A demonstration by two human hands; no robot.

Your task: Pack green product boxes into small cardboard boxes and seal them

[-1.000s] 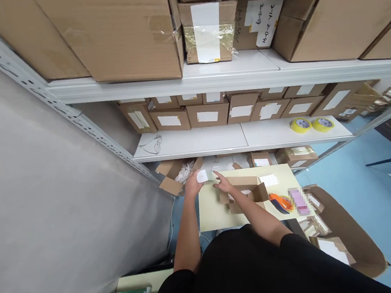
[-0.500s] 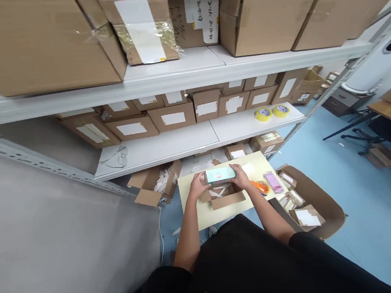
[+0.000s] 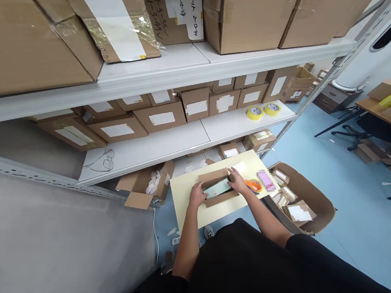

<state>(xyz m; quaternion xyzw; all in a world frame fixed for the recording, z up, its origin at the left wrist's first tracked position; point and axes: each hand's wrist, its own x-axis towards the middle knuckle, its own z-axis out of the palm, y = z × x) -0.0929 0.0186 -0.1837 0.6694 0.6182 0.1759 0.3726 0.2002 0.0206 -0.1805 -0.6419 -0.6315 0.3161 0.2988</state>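
A pale mint-green flat box (image 3: 217,188) sits down between the walls of an open cardboard box (image 3: 218,201), slightly slanted. My left hand (image 3: 196,195) closes on its left end, fingers reaching over the carton's side. At the opposite end my right hand (image 3: 236,181) grips it, with the fingertips near the carton's right rim. The carton stands on a pale yellow tabletop (image 3: 188,216). Right of my right hand lies an orange tool (image 3: 253,185), perhaps a tape dispenser, beside a blurred pink-purple item (image 3: 265,180).
A large carton (image 3: 320,199) holding small labelled boxes stands at the right. Left of the table is an open box (image 3: 139,188) with white material. Above runs a metal shelf (image 3: 154,149) with labelled boxes, yellow tape rolls (image 3: 255,112) and glasses (image 3: 107,160).
The mint-green box has gone down from above the carton into it, carried by both hands. My view has shifted a little to the right.
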